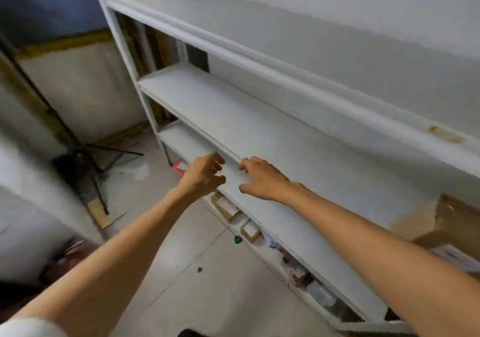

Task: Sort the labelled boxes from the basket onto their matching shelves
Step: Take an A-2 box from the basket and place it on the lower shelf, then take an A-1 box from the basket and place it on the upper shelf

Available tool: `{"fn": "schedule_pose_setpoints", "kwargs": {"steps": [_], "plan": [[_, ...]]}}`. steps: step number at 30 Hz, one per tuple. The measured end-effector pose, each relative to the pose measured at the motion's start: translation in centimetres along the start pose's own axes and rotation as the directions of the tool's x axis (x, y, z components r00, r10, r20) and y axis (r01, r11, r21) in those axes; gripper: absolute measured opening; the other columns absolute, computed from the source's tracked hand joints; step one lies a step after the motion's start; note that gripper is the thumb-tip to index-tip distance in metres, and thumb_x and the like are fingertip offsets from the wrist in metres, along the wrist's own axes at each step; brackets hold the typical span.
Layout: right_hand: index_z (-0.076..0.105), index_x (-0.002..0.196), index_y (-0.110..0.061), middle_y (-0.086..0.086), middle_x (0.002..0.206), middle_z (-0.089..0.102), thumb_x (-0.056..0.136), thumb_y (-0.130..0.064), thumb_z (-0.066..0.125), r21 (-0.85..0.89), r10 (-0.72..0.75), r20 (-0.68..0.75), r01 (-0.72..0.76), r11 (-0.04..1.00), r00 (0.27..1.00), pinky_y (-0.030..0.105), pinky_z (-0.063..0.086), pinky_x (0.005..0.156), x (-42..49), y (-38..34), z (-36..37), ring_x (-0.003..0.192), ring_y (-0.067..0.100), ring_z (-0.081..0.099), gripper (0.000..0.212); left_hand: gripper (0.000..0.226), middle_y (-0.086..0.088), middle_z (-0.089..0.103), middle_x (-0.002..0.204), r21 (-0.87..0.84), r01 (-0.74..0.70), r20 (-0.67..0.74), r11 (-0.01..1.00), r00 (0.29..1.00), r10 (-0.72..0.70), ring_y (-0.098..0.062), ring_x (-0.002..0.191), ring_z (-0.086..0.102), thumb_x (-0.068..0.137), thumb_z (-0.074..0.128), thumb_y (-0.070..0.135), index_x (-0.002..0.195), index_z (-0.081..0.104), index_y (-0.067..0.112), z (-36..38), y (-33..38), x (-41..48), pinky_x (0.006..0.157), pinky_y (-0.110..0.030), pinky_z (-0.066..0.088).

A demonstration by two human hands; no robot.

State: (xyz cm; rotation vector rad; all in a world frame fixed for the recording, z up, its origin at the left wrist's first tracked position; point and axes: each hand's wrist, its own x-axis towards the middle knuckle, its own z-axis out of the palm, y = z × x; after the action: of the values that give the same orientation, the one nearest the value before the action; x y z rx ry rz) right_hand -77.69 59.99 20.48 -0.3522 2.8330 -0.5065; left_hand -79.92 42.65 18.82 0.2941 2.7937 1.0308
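Both arms reach out to the white shelf (298, 155). The left hand (205, 175) and right hand (262, 178) hover at its front edge, fingers (244, 166) loosely spread, holding nothing. Small labelled boxes (250, 230) sit on the lower shelf beneath the hands, well below them, blurred.

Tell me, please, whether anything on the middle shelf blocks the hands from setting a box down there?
Nothing visible does. Both the left hand and right hand are empty, hovering at the front edge of the middle shelf, whose surface is bare there. A cardboard box sits only at its far right end.
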Motion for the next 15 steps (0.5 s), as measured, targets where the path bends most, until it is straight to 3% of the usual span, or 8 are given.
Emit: {"fn": "schedule_pose_setpoints", "kwargs": {"steps": [3,7,10,15], "plan": [[0.050,0.126,-0.011,0.009,0.123,0.053,0.082,-0.027,0.067,-0.013,-0.224,0.057,0.225,0.974,0.973,0.041,0.049,0.091,4.9,-9.3,1.5,0.109,0.026,0.055,0.051,0.038,-0.003,0.063,0.099,0.030,0.208,-0.109,0.978,0.973,-0.203,-0.022,0.093,0.062,0.077,0.074,0.014,0.113,0.061,0.012,-6.6,-7.1,-4.3,0.077,-0.032,0.052],[0.049,0.129,-0.011,0.009,0.127,0.052,0.084,-0.030,0.068,-0.037,-0.478,0.173,0.491,0.871,0.861,0.042,0.047,0.094,8.5,-21.7,4.4,0.114,0.026,0.053,0.053,0.038,-0.006,0.066,0.100,-0.031,0.435,-0.266,0.900,0.864,-0.427,-0.021,0.091,0.063,0.074,0.074,0.015,0.111,0.062,0.011,-13.6,-15.1,-12.3,0.082,-0.035,0.053],[0.050,0.126,-0.008,0.010,0.123,0.052,0.085,-0.031,0.068,-0.035,-0.619,0.261,0.648,0.761,0.741,0.038,0.046,0.091,9.5,-30.5,6.8,0.113,0.027,0.052,0.050,0.034,-0.002,0.066,0.094,-0.080,0.583,-0.354,0.808,0.741,-0.570,-0.021,0.090,0.063,0.074,0.072,0.017,0.107,0.063,0.013,-17.3,-19.9,-19.3,0.079,-0.031,0.051],[0.047,0.130,-0.007,0.012,0.124,0.052,0.084,-0.028,0.066,-0.012,-0.768,0.395,0.839,0.544,0.504,0.038,0.045,0.090,8.8,-42.3,11.7,0.113,0.030,0.051,0.055,0.032,0.001,0.066,0.100,-0.218,0.763,-0.476,0.608,0.461,-0.749,-0.021,0.096,0.063,0.071,0.073,0.029,0.101,0.060,0.025,-19.6,-26.2,-30.8,0.083,-0.037,0.053]]}}
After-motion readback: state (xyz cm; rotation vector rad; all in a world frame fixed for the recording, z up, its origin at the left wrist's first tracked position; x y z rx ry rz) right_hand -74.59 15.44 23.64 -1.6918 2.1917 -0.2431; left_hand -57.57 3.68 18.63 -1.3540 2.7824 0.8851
